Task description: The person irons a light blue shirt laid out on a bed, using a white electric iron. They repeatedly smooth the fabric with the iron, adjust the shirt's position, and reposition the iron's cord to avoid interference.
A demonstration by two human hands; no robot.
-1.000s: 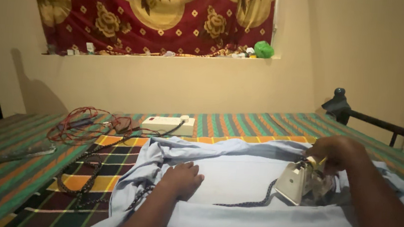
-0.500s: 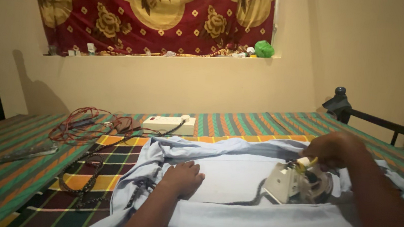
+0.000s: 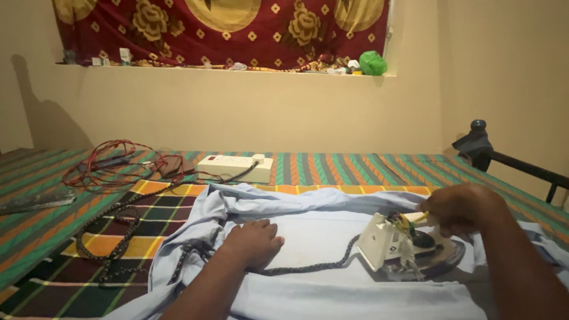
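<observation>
A pale blue garment (image 3: pixel 326 303) lies spread over a striped bedcover. My left hand (image 3: pixel 252 242) presses flat on the cloth at its left side, fingers together. My right hand (image 3: pixel 460 208) grips the handle of a white electric iron (image 3: pixel 405 247), which rests soleplate down on the garment at the right. The iron's dark braided cord (image 3: pixel 302 269) runs left across the cloth, passing just under my left hand.
A white power strip (image 3: pixel 235 166) sits on the bed near the wall, beside a tangle of red wire (image 3: pixel 114 164). A long flat object (image 3: pixel 30 201) lies at the far left. Dark bed rails (image 3: pixel 527 169) stand at right; a cluttered window ledge (image 3: pixel 237 68) runs above.
The iron has tilted from standing on its heel down onto its soleplate and shifted slightly left on the garment. My left hand has stayed in place.
</observation>
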